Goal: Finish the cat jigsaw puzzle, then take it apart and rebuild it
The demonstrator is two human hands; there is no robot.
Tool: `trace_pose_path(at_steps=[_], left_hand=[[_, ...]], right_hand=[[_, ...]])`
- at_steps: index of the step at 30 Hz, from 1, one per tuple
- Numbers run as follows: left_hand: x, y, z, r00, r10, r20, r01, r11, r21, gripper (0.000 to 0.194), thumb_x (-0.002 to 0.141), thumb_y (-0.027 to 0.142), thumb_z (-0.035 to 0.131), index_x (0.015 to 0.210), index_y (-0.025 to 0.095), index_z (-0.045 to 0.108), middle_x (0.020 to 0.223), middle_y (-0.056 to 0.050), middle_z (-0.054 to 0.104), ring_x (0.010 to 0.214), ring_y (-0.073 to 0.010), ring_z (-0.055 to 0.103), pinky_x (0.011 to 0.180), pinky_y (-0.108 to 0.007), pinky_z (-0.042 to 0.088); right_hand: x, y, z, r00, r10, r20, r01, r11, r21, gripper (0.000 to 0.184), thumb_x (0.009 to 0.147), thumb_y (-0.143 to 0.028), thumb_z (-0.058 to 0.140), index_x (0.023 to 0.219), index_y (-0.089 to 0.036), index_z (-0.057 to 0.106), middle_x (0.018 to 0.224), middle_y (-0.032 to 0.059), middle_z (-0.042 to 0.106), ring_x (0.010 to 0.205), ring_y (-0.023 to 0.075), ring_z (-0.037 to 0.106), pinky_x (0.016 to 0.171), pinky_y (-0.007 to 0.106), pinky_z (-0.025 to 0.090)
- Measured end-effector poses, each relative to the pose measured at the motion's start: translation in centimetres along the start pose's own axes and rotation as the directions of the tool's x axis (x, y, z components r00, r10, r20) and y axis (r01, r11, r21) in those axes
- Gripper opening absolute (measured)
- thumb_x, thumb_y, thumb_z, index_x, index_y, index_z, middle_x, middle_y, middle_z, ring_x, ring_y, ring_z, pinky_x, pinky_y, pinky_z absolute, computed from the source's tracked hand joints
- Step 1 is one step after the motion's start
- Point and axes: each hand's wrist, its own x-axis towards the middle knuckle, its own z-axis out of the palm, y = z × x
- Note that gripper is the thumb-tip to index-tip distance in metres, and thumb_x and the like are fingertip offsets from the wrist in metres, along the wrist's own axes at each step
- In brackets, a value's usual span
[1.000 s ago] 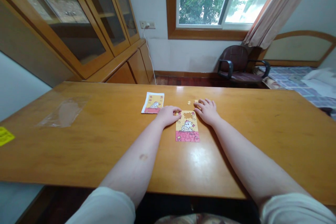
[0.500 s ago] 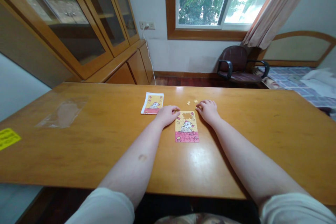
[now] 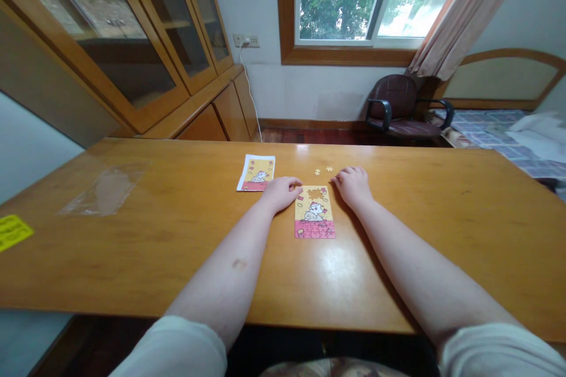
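A small jigsaw puzzle (image 3: pixel 315 215) with a cartoon animal on yellow and pink lies flat on the wooden table (image 3: pixel 177 247); a gap shows near its top edge. My left hand (image 3: pixel 279 192) rests at the puzzle's upper left corner, fingers curled and fingertips pressed on its edge. My right hand (image 3: pixel 354 184) sits just off the upper right corner. Its fingers are curled in over a small puzzle piece that is mostly hidden. Two loose pieces (image 3: pixel 322 171) lie just beyond the puzzle. A printed reference card (image 3: pixel 256 172) with the same picture lies to the left.
A clear plastic bag (image 3: pixel 106 188) lies flat at the table's left, and a yellow note (image 3: pixel 12 230) sits at the left edge. Beyond the table are a wooden glass-door cabinet (image 3: pixel 145 47), a dark armchair (image 3: pixel 400 109) under the window, and a bed (image 3: pixel 522 135) at the right.
My right hand's fingers, stretched out over the loose pieces before, have curled in and drawn slightly back. My left hand has stayed at the puzzle's corner.
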Motion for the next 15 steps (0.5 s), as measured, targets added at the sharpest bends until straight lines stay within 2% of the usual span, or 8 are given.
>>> trace_pose_path(at_steps=[4,5,7,8,11,13,15], left_hand=[[0.0,0.0,0.0,1.000,0.002,0.005,-0.002,1.000,0.005,0.032,0.083,0.041,0.053,0.105,0.024,0.069,0.087,-0.003,0.069,0.083,-0.0190,0.061,0.071,-0.027,0.044],[0.0,0.1,0.0,1.000,0.001,0.003,-0.001,1.000,0.007,0.032,0.083,0.041,0.053,0.105,0.024,0.070,0.087,-0.003,0.069,0.082,-0.0189,0.061,0.071,-0.027,0.044],[0.0,0.0,0.0,1.000,-0.004,0.000,0.004,1.000,0.011,0.032,0.083,0.041,0.053,0.105,0.024,0.070,0.086,-0.003,0.069,0.082,-0.0187,0.061,0.071,-0.027,0.044],[0.0,0.0,0.0,1.000,-0.006,-0.001,0.006,1.000,0.013,0.033,0.083,0.041,0.053,0.105,0.024,0.070,0.086,-0.003,0.069,0.081,-0.0186,0.061,0.071,-0.027,0.044],[0.1,0.0,0.1,1.000,-0.005,0.001,0.004,1.000,0.020,0.033,0.082,0.042,0.053,0.105,0.024,0.070,0.084,-0.003,0.069,0.080,-0.0183,0.060,0.070,-0.027,0.044],[0.1,-0.1,0.2,1.000,0.001,0.001,-0.001,1.000,0.024,0.033,0.082,0.041,0.053,0.105,0.024,0.070,0.083,-0.003,0.069,0.079,-0.0182,0.060,0.070,-0.027,0.044],[0.2,-0.1,0.3,1.000,0.001,-0.002,-0.001,1.000,0.024,0.033,0.082,0.041,0.053,0.105,0.024,0.069,0.083,-0.003,0.068,0.079,-0.0182,0.060,0.070,-0.027,0.043]], right_hand=[[-0.3,-0.3,-0.6,0.999,0.000,-0.045,0.000,1.000,0.014,0.030,0.092,-0.033,0.048,0.080,-0.017,0.070,0.093,0.0106,0.067,0.090,0.0240,0.051,0.082,0.037,0.033],[-0.5,-0.5,-0.9,0.997,-0.023,-0.078,0.026,0.999,0.029,0.030,0.092,-0.033,0.047,0.081,-0.017,0.070,0.093,0.0106,0.067,0.090,0.0236,0.051,0.081,0.036,0.032],[-0.9,-1.1,-1.4,0.979,-0.140,-0.146,0.151,0.986,0.068,0.031,0.093,-0.034,0.046,0.082,-0.017,0.070,0.095,0.0101,0.067,0.090,0.0226,0.051,0.081,0.035,0.032],[-1.2,-1.6,-1.7,0.957,-0.239,-0.166,0.256,0.963,0.088,0.031,0.094,-0.034,0.046,0.083,-0.018,0.069,0.095,0.0095,0.067,0.090,0.0220,0.051,0.081,0.035,0.031],[-2.0,-3.1,-2.3,0.840,-0.522,-0.151,0.540,0.831,0.131,0.029,0.094,-0.033,0.046,0.082,-0.019,0.069,0.090,0.0075,0.067,0.086,0.0196,0.050,0.079,0.033,0.031],[-2.3,-3.9,-2.4,0.779,-0.615,-0.121,0.627,0.764,0.154,0.029,0.093,-0.033,0.048,0.080,-0.019,0.070,0.087,0.0071,0.067,0.083,0.0188,0.050,0.076,0.033,0.030],[-2.4,-4.3,-2.3,0.744,-0.663,-0.086,0.665,0.721,0.195,0.029,0.091,-0.035,0.051,0.078,-0.019,0.070,0.084,0.0068,0.067,0.081,0.0180,0.050,0.073,0.032,0.030]])
